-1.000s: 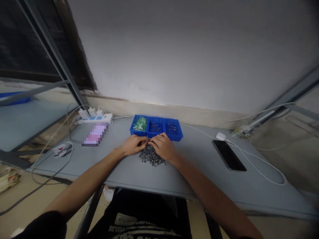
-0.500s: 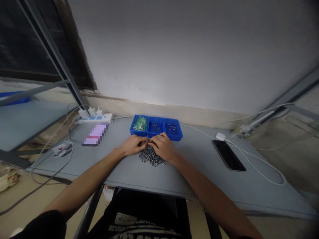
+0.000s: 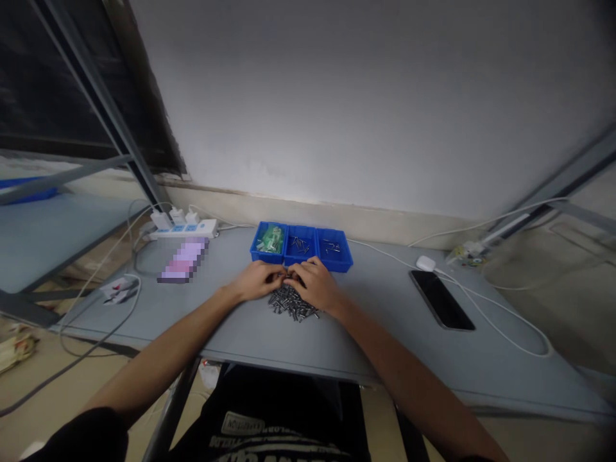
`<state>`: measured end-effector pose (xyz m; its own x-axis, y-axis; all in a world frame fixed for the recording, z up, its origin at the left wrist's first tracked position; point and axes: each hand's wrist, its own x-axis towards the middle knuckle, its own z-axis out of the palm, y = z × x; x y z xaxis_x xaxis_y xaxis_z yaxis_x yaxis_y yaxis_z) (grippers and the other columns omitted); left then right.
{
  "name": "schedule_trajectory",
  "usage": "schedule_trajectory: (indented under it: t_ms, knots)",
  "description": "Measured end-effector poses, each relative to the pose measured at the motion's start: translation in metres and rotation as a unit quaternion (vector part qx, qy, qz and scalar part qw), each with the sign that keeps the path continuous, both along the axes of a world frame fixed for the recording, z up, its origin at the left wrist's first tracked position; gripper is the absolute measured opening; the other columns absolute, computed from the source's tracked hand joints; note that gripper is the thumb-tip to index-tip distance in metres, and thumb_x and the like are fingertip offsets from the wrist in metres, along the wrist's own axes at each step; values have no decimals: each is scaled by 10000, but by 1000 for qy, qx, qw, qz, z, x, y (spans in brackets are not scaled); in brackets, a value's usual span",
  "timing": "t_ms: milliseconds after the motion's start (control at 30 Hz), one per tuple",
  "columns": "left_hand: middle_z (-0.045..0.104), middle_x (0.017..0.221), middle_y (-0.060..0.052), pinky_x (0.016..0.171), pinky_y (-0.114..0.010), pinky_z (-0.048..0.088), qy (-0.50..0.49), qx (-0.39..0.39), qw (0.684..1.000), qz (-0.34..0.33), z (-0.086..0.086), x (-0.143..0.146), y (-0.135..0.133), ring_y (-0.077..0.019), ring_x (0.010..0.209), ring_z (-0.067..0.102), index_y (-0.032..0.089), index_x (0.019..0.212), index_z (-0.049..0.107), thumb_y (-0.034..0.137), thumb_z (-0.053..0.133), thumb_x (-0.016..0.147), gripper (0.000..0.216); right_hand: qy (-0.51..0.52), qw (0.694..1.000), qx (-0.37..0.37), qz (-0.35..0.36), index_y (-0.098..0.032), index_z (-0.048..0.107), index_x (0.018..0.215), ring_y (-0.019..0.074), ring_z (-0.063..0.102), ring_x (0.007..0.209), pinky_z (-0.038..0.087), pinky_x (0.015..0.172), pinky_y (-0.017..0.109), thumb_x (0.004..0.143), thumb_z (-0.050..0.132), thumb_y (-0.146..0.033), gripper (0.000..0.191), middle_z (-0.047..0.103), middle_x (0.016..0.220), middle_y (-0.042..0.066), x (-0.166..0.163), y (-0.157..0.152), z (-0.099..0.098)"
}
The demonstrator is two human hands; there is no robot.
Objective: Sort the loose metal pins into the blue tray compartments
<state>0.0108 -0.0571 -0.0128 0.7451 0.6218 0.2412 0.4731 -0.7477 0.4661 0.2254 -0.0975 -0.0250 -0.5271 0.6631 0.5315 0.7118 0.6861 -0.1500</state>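
Head view: the left hand [image 3: 257, 281] and right hand [image 3: 315, 283] curl inward, fingertips meeting over the far edge of a loose pile of small metal pins [image 3: 292, 303], both equally near it. Whether they pinch a pin is hidden. The pile sprawls crosswise on the counter [image 3: 385, 314].

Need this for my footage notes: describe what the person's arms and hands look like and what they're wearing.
The left hand and right hand are bare and ungloved, and no watch or bracelet shows on the left forearm or right forearm. A black short sleeve ends on the upper arm. The black T-shirt carries pale printed lettering.
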Motion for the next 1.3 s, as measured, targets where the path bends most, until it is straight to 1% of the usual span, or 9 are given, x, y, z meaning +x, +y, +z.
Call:
schedule_trajectory:
  t_ms: [100,333,433,533,600,700,800,967,1300]
  knots:
    - [622,671,15,629,-225,375,2,3,1000,2,0,-1,0,-118,598,524,181,900,673,300,490,965,228,-10,1000,-6,9,-188,600,988,194,625,851,367,903,363,1021,572,-234,63,716,893,46,0,0,0]
    - [625,658,24,629,-229,381,-22,-8,1000,10,2,0,0,-120,592,546,189,1046,696,403,493,1005,297,54,996,64,5,-193,640,942,199,619,845,374,868,363,1067,461,-251,227,723,880,53,6,3,4]
    - [630,647,28,636,-238,382,-20,-8,999,32,2,-1,2,-124,584,554,210,1096,710,429,514,1004,308,141,980,117,-82,-200,678,963,210,623,865,370,871,370,1073,453,-312,274,735,903,64,13,7,8]
    - [627,639,29,621,-248,362,10,-2,998,55,0,-1,6,-133,577,554,236,1162,711,445,545,990,318,171,960,125,-186,-202,700,1110,222,628,818,364,831,372,1064,474,-391,298,742,869,68,22,15,9]
    - [632,650,23,614,-252,350,38,-3,997,65,-3,-2,9,-142,593,562,247,1170,715,446,576,970,314,164,956,110,-215,-199,696,1175,223,631,758,368,795,365,1061,468,-417,336,738,806,62,28,20,8]
    - [643,667,13,614,-254,342,68,-8,995,75,-8,-3,12,-153,625,578,253,1113,735,424,617,940,271,167,955,98,-226,-192,721,1104,219,643,722,389,776,350,1061,452,-397,341,730,759,59,34,22,7]
    - [648,663,13,602,-256,335,72,-15,994,79,-10,-3,14,-154,616,573,248,1048,739,390,631,921,219,167,957,85,-223,-197,728,1042,205,646,684,398,724,323,1055,447,-373,332,723,734,52,31,18,5]
    - [679,703,2,607,-257,350,68,-20,995,75,-7,-3,11,-166,650,598,234,942,725,318,594,922,157,88,983,43,-156,-227,724,1004,161,633,582,352,603,281,1047,459,-352,296,709,659,10,14,8,-2]
    - [648,680,10,587,-267,348,51,-16,995,86,-4,-2,9,-153,597,563,219,920,694,313,582,918,146,-2,995,-1,-99,-242,719,1053,168,697,665,364,609,266,1027,550,-325,189,765,771,10,8,7,-10]
